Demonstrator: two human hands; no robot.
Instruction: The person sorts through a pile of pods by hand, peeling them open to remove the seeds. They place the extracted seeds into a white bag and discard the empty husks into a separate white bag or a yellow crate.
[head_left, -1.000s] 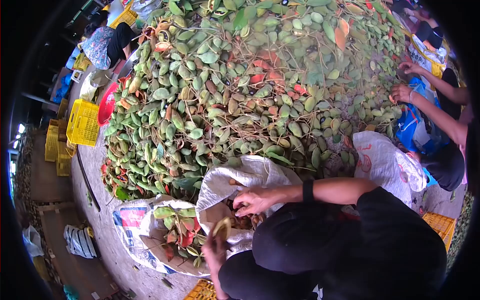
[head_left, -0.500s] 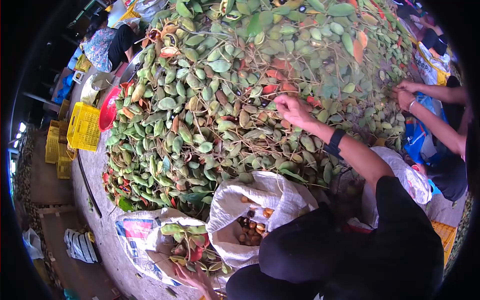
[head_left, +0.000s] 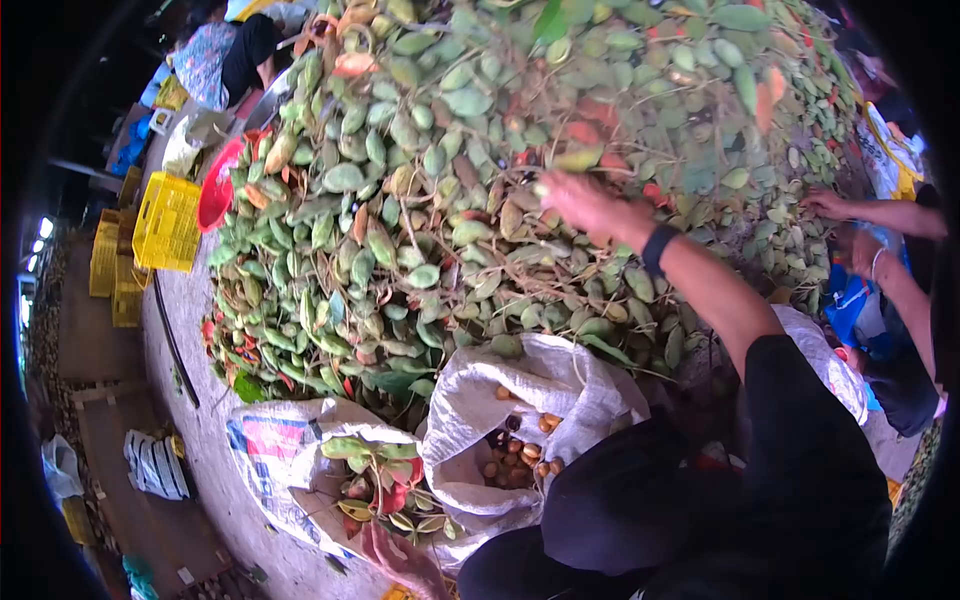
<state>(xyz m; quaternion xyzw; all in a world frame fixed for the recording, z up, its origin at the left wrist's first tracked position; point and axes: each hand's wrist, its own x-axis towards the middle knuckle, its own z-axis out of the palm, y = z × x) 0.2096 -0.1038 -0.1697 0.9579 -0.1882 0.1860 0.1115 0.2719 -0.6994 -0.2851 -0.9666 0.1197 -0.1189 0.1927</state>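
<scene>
My right hand (head_left: 598,208), below a dark wristband, reaches over a large heap of green and brown pods (head_left: 420,275). Its fingers are bunched and somewhat blurred; whatever they hold, if anything, cannot be made out. A yellowish-green pod (head_left: 578,159) lies just beyond the knuckles. Low in the view, my left hand (head_left: 402,562) has its fingers stretched out at the edge of a printed white sack (head_left: 285,460). Pods with stems and red husks (head_left: 385,480) fill that sack's mouth. Beside it stands an open white woven sack (head_left: 460,400) with round brown nuts (head_left: 515,463) inside.
Yellow crates (head_left: 167,222) and a red basin (head_left: 216,190) stand left of the heap. A dark rod (head_left: 175,345) lies on the floor. Another person's hands (head_left: 830,205) work at the right edge; a seated person (head_left: 215,65) is at upper left.
My right hand has shifted slightly, its fingers now lower and more bunched toward the heap. The view has turned a little. At the right, the other person's hands have moved apart.
</scene>
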